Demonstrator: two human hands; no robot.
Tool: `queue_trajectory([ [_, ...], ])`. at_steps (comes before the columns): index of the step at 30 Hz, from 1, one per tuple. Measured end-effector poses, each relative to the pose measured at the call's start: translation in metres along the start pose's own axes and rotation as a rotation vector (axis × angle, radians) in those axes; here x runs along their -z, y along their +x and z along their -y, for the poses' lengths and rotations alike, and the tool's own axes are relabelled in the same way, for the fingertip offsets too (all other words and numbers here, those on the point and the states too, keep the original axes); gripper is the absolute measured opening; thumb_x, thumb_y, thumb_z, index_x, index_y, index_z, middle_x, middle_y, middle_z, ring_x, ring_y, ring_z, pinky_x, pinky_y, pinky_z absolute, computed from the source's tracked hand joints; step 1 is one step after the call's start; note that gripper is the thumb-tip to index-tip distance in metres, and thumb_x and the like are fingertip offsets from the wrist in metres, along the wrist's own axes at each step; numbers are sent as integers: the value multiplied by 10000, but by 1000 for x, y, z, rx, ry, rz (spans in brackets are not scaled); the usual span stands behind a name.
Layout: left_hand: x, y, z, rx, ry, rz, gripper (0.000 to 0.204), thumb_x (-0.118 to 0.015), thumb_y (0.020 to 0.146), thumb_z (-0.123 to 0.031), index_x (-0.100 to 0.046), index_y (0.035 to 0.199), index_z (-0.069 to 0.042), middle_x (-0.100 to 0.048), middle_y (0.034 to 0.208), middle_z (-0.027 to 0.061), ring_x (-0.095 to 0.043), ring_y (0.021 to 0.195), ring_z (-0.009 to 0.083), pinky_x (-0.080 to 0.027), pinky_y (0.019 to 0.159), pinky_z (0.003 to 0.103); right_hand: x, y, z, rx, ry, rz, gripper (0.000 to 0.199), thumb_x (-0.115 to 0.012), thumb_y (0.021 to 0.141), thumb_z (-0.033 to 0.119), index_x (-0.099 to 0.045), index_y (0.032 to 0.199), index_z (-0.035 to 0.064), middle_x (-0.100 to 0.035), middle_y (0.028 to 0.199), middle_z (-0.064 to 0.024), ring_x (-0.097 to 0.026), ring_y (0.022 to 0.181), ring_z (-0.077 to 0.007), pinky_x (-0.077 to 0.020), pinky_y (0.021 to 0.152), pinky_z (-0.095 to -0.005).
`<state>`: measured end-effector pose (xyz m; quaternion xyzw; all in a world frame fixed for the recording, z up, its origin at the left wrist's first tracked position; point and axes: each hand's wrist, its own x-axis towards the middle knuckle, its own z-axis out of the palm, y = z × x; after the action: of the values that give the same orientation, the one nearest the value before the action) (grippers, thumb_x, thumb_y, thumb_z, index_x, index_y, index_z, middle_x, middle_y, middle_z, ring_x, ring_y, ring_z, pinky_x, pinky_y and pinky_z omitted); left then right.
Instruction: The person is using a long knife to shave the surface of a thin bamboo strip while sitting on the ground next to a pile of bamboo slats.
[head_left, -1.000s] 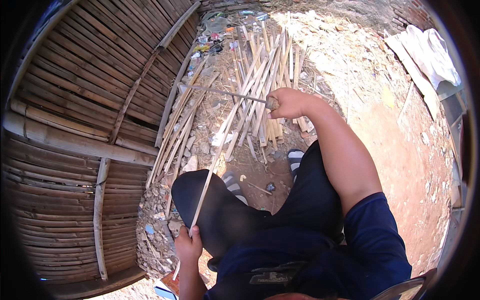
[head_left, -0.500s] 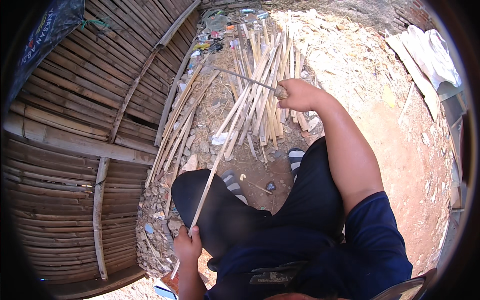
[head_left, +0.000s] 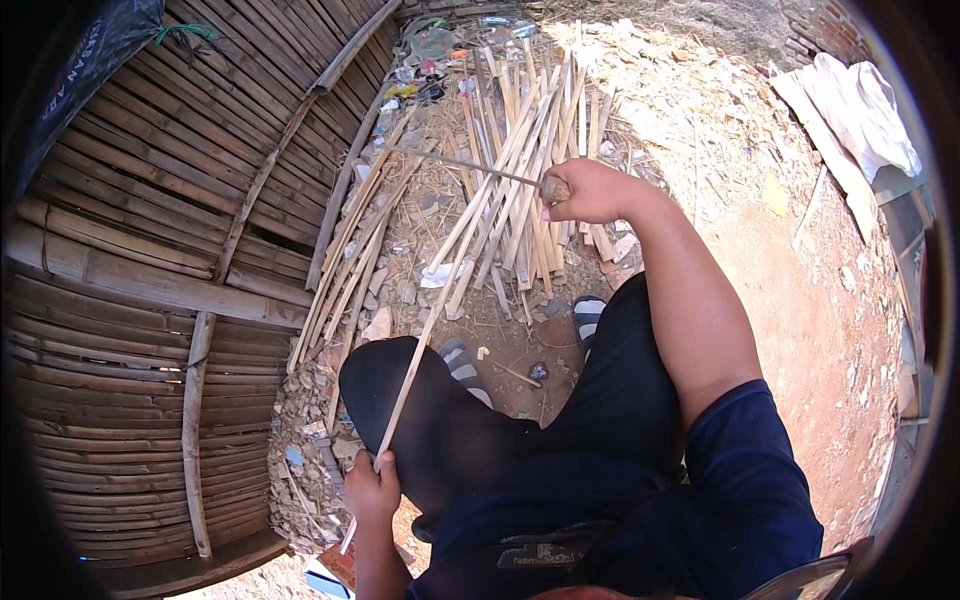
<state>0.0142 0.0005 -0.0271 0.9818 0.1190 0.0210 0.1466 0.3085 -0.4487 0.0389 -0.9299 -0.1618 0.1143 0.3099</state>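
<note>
My left hand (head_left: 372,488) is closed around the near end of a long pale bamboo strip (head_left: 407,386). The strip slants up past my left knee, and its far part lies over the pile of bamboo strips (head_left: 522,205) on the ground. My right hand (head_left: 592,191) grips the stubby handle of a long knife (head_left: 470,166), held out above the pile. Its thin, dark blade points left and appears almost edge-on. Whether the blade touches any strip I cannot tell.
A slatted bamboo wall (head_left: 130,260) rises along the left, with more strips (head_left: 350,265) lying beside it. Rubble and litter cover the ground around my sandalled feet (head_left: 467,374). White cloth (head_left: 862,115) hangs over boards at the far right.
My right hand and the knife have shifted slightly left, and the blade's tip sits a little lower and farther left. My left hand still holds the strip in nearly the same place.
</note>
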Motion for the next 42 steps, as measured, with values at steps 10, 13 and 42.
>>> queue_trajectory([
  [10, 0, 1, -4, -24, -64, -4, 597, -507, 974, -591, -541, 803, -20, -598, 637, 258, -628, 667, 505, -463, 587, 556, -33, -25, 57, 267, -209, 280, 408, -774, 808, 309, -677, 1069, 11, -703, 939, -218, -686, 899, -362, -518, 810, -443],
  [13, -2, -1, 3, -19, -34, 6, 599, -511, 972, -592, -537, 798, -20, -595, 629, 251, -629, 659, 500, -463, 582, 548, -30, -27, 59, 316, -232, 270, 424, -774, 804, 310, -677, 1085, 8, -703, 941, -226, -688, 931, -365, -517, 822, -446],
  [42, -2, 2, -2, -10, -11, 3, 625, -492, 972, -610, -528, 776, -18, -587, 622, 260, -621, 652, 505, -455, 579, 565, -18, -6, 16, 92, -37, 105, 477, -774, 807, 319, -664, 1120, -24, -691, 1048, -252, -659, 1038, -399, -506, 911, -449],
])
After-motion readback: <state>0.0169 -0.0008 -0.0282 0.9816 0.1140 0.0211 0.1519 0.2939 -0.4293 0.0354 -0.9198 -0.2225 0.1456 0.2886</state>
